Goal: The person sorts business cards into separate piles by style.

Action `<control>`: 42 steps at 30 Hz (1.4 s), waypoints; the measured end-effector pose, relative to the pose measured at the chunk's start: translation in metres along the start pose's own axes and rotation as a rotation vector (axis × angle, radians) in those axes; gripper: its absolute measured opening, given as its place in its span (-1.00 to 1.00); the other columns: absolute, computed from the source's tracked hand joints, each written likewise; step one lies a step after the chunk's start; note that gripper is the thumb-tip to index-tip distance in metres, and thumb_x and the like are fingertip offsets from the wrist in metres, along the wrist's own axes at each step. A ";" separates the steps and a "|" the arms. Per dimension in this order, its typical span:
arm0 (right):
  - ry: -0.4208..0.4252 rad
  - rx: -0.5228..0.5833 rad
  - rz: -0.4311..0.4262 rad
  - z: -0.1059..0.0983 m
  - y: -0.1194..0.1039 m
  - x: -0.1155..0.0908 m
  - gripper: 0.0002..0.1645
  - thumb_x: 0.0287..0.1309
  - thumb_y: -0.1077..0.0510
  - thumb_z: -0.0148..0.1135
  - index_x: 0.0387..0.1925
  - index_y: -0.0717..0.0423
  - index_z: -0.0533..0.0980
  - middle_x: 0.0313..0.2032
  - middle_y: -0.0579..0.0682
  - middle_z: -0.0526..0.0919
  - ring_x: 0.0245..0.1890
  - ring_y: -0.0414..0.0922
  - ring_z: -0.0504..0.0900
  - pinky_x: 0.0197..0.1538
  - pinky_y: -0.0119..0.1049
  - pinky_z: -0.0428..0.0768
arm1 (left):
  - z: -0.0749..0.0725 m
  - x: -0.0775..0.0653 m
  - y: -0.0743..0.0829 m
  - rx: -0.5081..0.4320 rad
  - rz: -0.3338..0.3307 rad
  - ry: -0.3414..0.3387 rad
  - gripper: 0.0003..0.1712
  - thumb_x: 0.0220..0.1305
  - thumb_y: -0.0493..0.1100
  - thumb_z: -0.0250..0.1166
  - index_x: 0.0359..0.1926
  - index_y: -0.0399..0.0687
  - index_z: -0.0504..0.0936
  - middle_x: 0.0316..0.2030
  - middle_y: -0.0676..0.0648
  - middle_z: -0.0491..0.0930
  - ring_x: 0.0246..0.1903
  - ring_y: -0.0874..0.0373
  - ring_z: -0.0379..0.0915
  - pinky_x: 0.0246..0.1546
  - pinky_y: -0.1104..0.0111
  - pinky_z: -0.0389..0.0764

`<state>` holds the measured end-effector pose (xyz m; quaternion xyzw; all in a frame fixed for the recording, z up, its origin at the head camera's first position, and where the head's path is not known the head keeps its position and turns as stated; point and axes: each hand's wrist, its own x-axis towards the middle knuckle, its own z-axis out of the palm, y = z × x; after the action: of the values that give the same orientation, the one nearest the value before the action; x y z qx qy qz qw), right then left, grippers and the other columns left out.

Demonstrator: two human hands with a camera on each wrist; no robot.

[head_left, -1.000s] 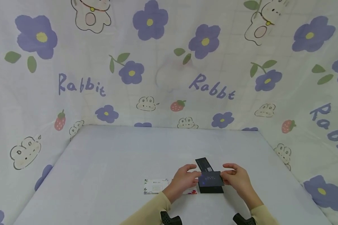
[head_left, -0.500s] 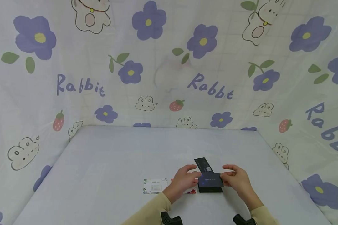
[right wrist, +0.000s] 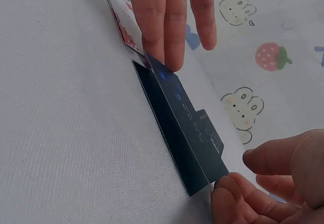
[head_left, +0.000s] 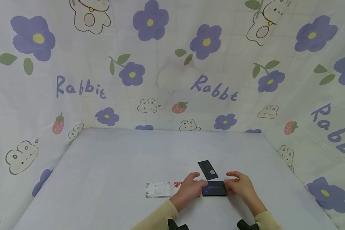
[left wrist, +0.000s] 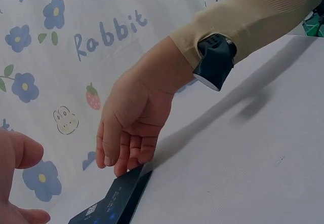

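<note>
Both hands hold a dark business card (head_left: 214,188) by its two short ends, close over another dark card (right wrist: 161,127). The held card is tilted a little, with blue specks and small print on its face. At its left end are the fingertips of the left hand (head_left: 191,188). The right hand (head_left: 239,186) has its lower fingertips at the right end, its index finger apart above them. Just behind lies a further black card (head_left: 208,170) with a small square code, set at an angle.
To the left lie a white card (head_left: 158,190) with a leafy border and a white card with red flowers (head_left: 177,185), partly hidden by the left hand. They rest on a white table (head_left: 109,159). A flower-and-rabbit patterned cloth (head_left: 161,64) rises behind it and at both sides.
Both hands have lowered the dark card over the other dark card, which the head view no longer shows beneath it. More of the angled black card behind is now visible.
</note>
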<state>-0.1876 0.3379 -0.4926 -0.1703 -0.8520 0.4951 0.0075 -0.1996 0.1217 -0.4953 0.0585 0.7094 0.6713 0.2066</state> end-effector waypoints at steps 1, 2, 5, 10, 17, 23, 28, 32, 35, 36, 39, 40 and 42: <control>0.000 -0.006 0.000 0.001 0.000 0.000 -0.47 0.19 0.30 0.30 0.18 0.44 0.46 -0.34 0.14 0.77 -0.51 -0.17 0.68 -0.41 -0.27 0.70 | 0.000 0.000 0.001 0.017 -0.001 0.009 -0.26 0.32 -0.06 0.29 0.43 -0.25 0.32 -0.26 -0.05 0.61 -0.52 0.24 0.35 -0.42 0.45 0.43; 0.000 -0.011 0.002 0.001 0.000 0.000 -0.47 0.19 0.30 0.30 0.17 0.44 0.46 -0.35 0.14 0.77 -0.51 -0.17 0.68 -0.42 -0.27 0.70 | 0.000 0.000 0.002 0.033 -0.003 0.017 -0.26 0.32 -0.05 0.29 0.43 -0.24 0.33 -0.28 -0.04 0.60 -0.52 0.24 0.35 -0.42 0.44 0.42; -0.005 -0.026 0.009 0.002 -0.001 0.001 -0.46 0.20 0.27 0.30 0.18 0.43 0.46 -0.37 0.14 0.77 -0.52 -0.17 0.68 -0.42 -0.28 0.69 | 0.000 -0.001 0.004 0.062 -0.006 0.036 -0.27 0.31 -0.05 0.29 0.42 -0.27 0.35 -0.33 -0.06 0.60 -0.52 0.24 0.37 -0.44 0.45 0.43; -0.015 -0.051 0.014 0.003 -0.005 0.001 -0.44 0.22 0.22 0.30 0.19 0.43 0.45 -0.30 0.23 0.78 -0.52 -0.16 0.69 -0.41 -0.28 0.70 | -0.002 -0.001 0.006 0.098 -0.012 0.045 -0.26 0.30 -0.02 0.31 0.40 -0.29 0.38 -0.19 -0.08 0.64 -0.36 0.20 0.50 -0.34 0.44 0.54; -0.019 -0.058 0.016 0.006 -0.009 0.001 -0.44 0.24 0.20 0.28 0.19 0.45 0.45 -0.24 0.30 0.77 -0.53 -0.16 0.71 -0.41 -0.28 0.71 | -0.004 -0.002 0.008 0.145 -0.014 0.048 -0.23 0.29 0.04 0.32 0.39 -0.30 0.40 0.02 -0.14 0.64 -0.31 0.16 0.54 -0.22 0.38 0.57; -0.020 -0.050 0.013 0.007 -0.010 0.001 -0.45 0.26 0.19 0.25 0.19 0.45 0.45 -0.24 0.29 0.78 -0.54 -0.17 0.70 -0.41 -0.29 0.71 | -0.005 -0.003 0.008 0.153 -0.022 0.052 -0.25 0.30 0.05 0.31 0.39 -0.27 0.42 0.12 -0.19 0.61 -0.29 0.13 0.55 -0.17 0.32 0.59; -0.025 -0.052 0.017 0.008 -0.010 0.001 -0.46 0.30 0.17 0.24 0.20 0.44 0.45 -0.23 0.26 0.78 -0.53 -0.18 0.69 -0.41 -0.30 0.70 | -0.007 -0.004 0.007 0.151 -0.019 0.047 -0.25 0.30 0.05 0.30 0.38 -0.28 0.42 0.17 -0.23 0.60 -0.26 0.10 0.59 -0.17 0.31 0.62; -0.021 -0.051 -0.004 0.007 -0.010 0.002 -0.46 0.30 0.16 0.27 0.19 0.42 0.46 -0.28 0.21 0.78 -0.51 -0.17 0.69 -0.40 -0.29 0.71 | -0.011 -0.005 0.007 0.110 -0.024 0.029 -0.26 0.33 0.05 0.29 0.40 -0.26 0.40 0.22 -0.27 0.57 -0.12 0.01 0.67 -0.06 0.22 0.71; -0.023 -0.040 -0.031 0.004 -0.014 0.001 -0.45 0.31 0.15 0.27 0.22 0.41 0.45 -0.25 0.24 0.77 -0.47 -0.14 0.72 -0.37 -0.29 0.72 | -0.018 -0.007 0.008 0.034 0.005 0.012 -0.28 0.36 -0.01 0.27 0.40 -0.30 0.38 0.22 -0.33 0.56 0.05 -0.13 0.66 0.06 0.13 0.70; -0.025 -0.036 -0.041 0.002 -0.017 0.000 -0.45 0.33 0.15 0.26 0.23 0.40 0.44 -0.22 0.25 0.77 -0.45 -0.14 0.72 -0.36 -0.29 0.72 | -0.022 -0.008 0.010 0.013 0.019 0.006 -0.30 0.37 -0.03 0.26 0.40 -0.31 0.38 0.23 -0.34 0.55 0.10 -0.18 0.64 0.10 0.10 0.69; -0.034 -0.010 -0.071 -0.005 -0.027 -0.004 -0.43 0.36 0.13 0.24 0.27 0.39 0.41 -0.13 0.31 0.75 -0.40 -0.12 0.75 -0.32 -0.31 0.74 | -0.036 -0.012 0.016 -0.056 0.055 -0.010 -0.40 0.42 -0.07 0.22 0.35 -0.33 0.43 0.22 -0.34 0.56 0.22 -0.24 0.55 0.18 0.07 0.64; -0.035 -0.003 -0.085 -0.008 -0.031 -0.006 -0.42 0.37 0.12 0.24 0.28 0.39 0.40 -0.11 0.32 0.75 -0.39 -0.13 0.75 -0.31 -0.32 0.74 | -0.041 -0.013 0.019 -0.072 0.064 -0.010 -0.43 0.44 -0.08 0.22 0.34 -0.32 0.45 0.23 -0.33 0.56 0.23 -0.24 0.54 0.19 0.07 0.64; -0.030 0.012 -0.101 -0.014 -0.039 -0.010 -0.41 0.38 0.10 0.24 0.30 0.36 0.39 -0.09 0.30 0.74 -0.37 -0.15 0.75 -0.29 -0.35 0.73 | -0.053 -0.015 0.023 -0.084 0.075 -0.009 -0.47 0.48 -0.06 0.19 0.32 -0.29 0.47 0.25 -0.31 0.55 0.27 -0.22 0.51 0.22 0.08 0.61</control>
<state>-0.1870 0.3290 -0.4517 -0.1195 -0.8566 0.5015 0.0209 -0.2106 0.0689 -0.4685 0.0791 0.6771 0.7074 0.1867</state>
